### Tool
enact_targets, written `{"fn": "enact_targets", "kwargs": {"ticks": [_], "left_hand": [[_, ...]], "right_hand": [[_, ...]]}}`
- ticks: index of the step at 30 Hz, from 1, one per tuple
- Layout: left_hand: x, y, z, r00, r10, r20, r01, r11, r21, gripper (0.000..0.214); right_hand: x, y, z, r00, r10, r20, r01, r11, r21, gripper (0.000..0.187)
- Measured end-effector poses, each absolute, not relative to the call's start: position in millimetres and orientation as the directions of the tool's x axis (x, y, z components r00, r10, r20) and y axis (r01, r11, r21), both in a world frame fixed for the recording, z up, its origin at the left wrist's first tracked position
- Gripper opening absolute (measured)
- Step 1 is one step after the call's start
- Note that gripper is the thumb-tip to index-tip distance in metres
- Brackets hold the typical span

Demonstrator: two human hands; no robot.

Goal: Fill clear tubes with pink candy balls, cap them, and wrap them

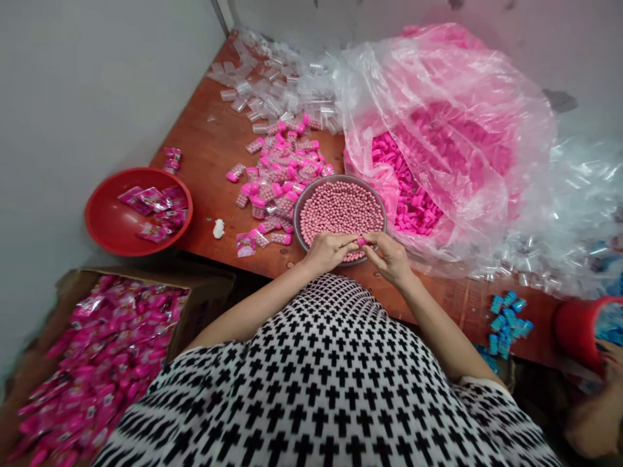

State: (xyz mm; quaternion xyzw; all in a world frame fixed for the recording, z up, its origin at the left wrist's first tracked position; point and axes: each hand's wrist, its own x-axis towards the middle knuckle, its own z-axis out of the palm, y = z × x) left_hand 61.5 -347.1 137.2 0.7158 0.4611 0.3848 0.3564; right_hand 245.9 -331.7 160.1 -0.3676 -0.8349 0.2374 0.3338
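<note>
My left hand [329, 251] and my right hand [389, 258] meet over the near rim of a metal bowl [304, 198] full of small pink balls [341, 211]. Both hands pinch one small pink capped container [363, 241] between their fingertips. Left of the bowl lies a heap of filled pink-capped containers [280, 175] on the brown wooden table [209, 149].
A big clear plastic bag of pink caps [413, 194] lies right of the bowl, and empty clear containers [267, 91] lie behind. A red bowl [111, 224] with pink packets sits left, a cardboard box of pink packets [97, 357] lower left. Blue pieces [506, 318] and another person's hand [610, 370] are at right.
</note>
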Motion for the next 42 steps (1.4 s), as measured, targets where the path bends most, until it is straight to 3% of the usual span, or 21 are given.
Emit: {"fn": "enact_targets", "kwargs": {"ticks": [5, 9, 12, 14, 18, 22, 25, 27, 30, 36, 42], "left_hand": [[58, -352, 132, 0.293, 0.943, 0.157, 0.387, -0.267, 0.883, 0.023], [65, -352, 130, 0.229, 0.972, 0.049, 0.246, -0.106, 0.963, 0.021], [70, -347, 134, 0.084, 0.995, -0.050, -0.013, 0.051, 0.999, 0.027], [70, -343, 139, 0.015, 0.989, -0.147, -0.206, 0.147, 0.968, 0.034], [64, -337, 145, -0.013, 0.965, -0.262, -0.393, 0.236, 0.889, 0.043], [61, -339, 144, 0.002, 0.993, -0.117, -0.220, 0.115, 0.969, 0.033], [62, -342, 141, 0.072, 0.996, 0.056, -0.026, -0.055, 0.998, 0.020], [64, -343, 139, 0.078, 0.991, 0.113, 0.054, -0.117, 0.992, 0.018], [66, -345, 136, 0.054, 0.993, 0.104, 0.100, -0.109, 0.989, 0.019], [67, -347, 131, 0.033, 0.995, 0.092, 0.081, -0.095, 0.992, 0.018], [69, -344, 123, 0.012, 0.994, 0.108, 0.189, -0.108, 0.976, 0.019]], "right_hand": [[244, -341, 153, -0.539, 0.725, 0.429, 0.469, 0.682, -0.562, 0.016], [245, -330, 154, -0.553, 0.773, 0.310, 0.468, 0.596, -0.652, 0.016], [244, -321, 163, -0.446, 0.874, 0.192, 0.375, 0.377, -0.847, 0.019], [243, -320, 167, -0.341, 0.937, 0.073, 0.186, 0.143, -0.972, 0.026], [242, -328, 159, -0.232, 0.961, -0.147, -0.201, -0.196, -0.960, 0.040], [241, -330, 152, -0.147, 0.962, -0.230, -0.343, -0.268, -0.900, 0.025], [239, -324, 158, -0.287, 0.909, -0.304, -0.332, -0.392, -0.858, 0.029], [237, -321, 163, -0.420, 0.810, -0.408, -0.269, -0.541, -0.797, 0.032], [231, -321, 164, -0.491, 0.706, -0.510, -0.235, -0.671, -0.703, 0.028], [210, -326, 152, -0.371, 0.767, -0.524, -0.296, -0.632, -0.716, 0.022], [197, -325, 135, -0.287, 0.739, -0.609, -0.393, -0.671, -0.629, 0.021]]}}
